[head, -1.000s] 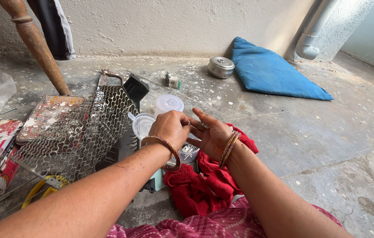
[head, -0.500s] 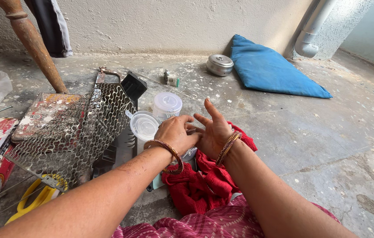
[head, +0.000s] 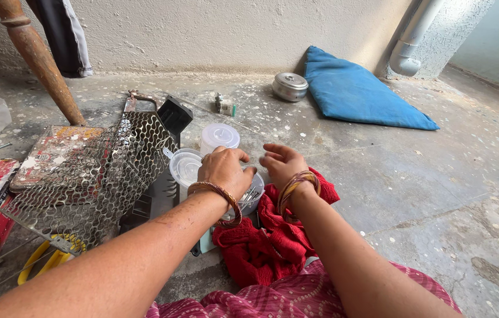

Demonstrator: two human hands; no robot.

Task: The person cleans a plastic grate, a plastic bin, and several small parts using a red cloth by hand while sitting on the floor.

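1. The left hand (head: 224, 171) is seen from the back, its fingers curled down over a small clear container (head: 253, 197) that holds small metal parts; whether anything is pinched cannot be told.
2. The right hand (head: 283, 165) is held just right of the left hand, fingers bent and slightly parted, hovering over the far edge of the same container; no object is seen gripped in it.
3. Bangles are worn on both wrists.
4. The clear container is placed on the floor in the middle of the scene, against a crumpled red cloth (head: 273, 241) that lies near the person.
5. Two lidded clear plastic tubs (head: 219, 136) are set just left of and beyond the hands, one touching the other.
6. A metal mesh sheet (head: 93, 176) is propped at a tilt to the left, over a paint-spattered flat tin (head: 49, 154).
7. A blue cushion (head: 358, 91) is laid far right against the wall, with a small round steel tin (head: 289, 86) just left of it.
8. A wooden pole (head: 37, 59) is leaned at far left.
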